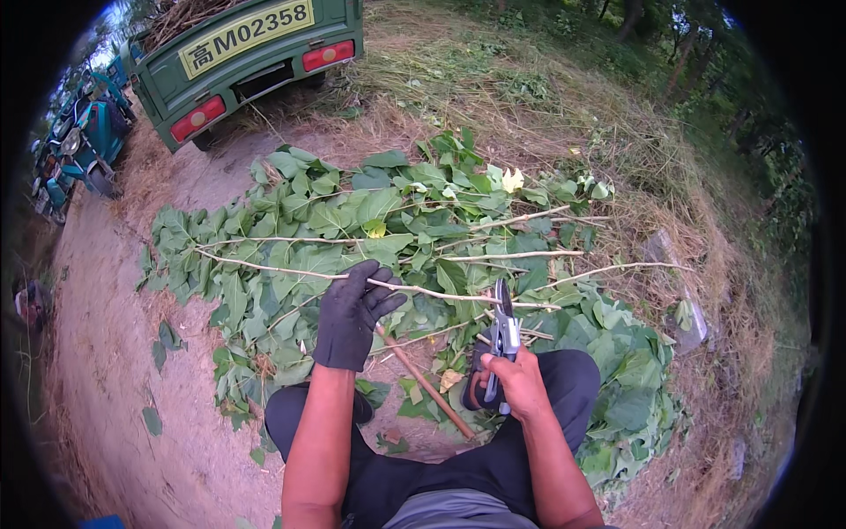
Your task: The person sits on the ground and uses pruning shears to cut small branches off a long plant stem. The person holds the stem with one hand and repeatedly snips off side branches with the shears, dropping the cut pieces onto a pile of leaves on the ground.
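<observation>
My left hand, in a dark work glove, holds a thin, bare branch between its thumb and fingers. The branch runs roughly level across the view, above a spread of cut leafy branches. In my bare right hand is a pair of pruning shears, pointing away from me. Their blades meet the branch near its right end; whether they have cut into it cannot be seen. Several other stripped stems lie on the leaves just beyond.
A brown wooden stick lies between my bent legs. More leaves are heaped at my right. Ahead stands a green cargo vehicle loaded with twigs, with a teal three-wheeler to its left. A stone block sits in dry grass.
</observation>
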`<state>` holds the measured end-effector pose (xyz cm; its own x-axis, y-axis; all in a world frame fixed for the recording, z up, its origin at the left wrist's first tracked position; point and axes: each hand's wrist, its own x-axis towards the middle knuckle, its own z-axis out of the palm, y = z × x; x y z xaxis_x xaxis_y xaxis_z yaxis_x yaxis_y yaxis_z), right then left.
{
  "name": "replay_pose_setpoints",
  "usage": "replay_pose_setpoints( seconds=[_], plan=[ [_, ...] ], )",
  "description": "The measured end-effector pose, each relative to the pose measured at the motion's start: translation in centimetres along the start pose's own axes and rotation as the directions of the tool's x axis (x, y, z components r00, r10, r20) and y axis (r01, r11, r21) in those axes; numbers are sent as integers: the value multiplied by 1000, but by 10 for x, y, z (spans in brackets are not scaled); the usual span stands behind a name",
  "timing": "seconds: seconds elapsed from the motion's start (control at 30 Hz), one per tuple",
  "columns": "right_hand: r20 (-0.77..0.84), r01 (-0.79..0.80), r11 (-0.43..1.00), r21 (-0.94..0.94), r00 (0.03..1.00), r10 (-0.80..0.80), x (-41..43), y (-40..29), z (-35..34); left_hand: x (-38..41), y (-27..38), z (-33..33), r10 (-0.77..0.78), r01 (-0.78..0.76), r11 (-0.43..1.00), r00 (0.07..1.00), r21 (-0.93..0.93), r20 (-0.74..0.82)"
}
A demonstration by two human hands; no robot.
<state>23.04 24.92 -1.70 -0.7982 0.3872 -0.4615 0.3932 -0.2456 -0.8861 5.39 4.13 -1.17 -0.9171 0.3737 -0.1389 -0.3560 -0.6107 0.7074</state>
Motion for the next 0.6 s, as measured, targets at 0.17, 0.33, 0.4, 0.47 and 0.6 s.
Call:
replay_pose_setpoints(
  seconds=[0.17, 0.33, 0.4, 0.47, 0.6],
  plan=[
    [-33, -25, 999, 38, 999, 26, -3, -3, -4, -1, -1, -1, 77, -76, 996, 997, 38, -23],
    [-67, -19, 996, 89, 997, 25, -6, 0, -16, -3, -5, 6, -9, 8, 983, 1000, 182, 8],
    [-85, 16, 997, 79, 996, -10, -8, 6, -22, -6, -6, 12, -35, 29, 975, 999, 219, 24],
    [-107, 43, 998, 37, 994, -39, -11, 10, -27, -8, -7, 18, -62, 56, 968, 998, 245, 17],
    [-166, 58, 998, 13, 985, -55, -16, 13, -31, -8, -12, 23, -103, 91, 961, 994, 261, 32]
  ],
)
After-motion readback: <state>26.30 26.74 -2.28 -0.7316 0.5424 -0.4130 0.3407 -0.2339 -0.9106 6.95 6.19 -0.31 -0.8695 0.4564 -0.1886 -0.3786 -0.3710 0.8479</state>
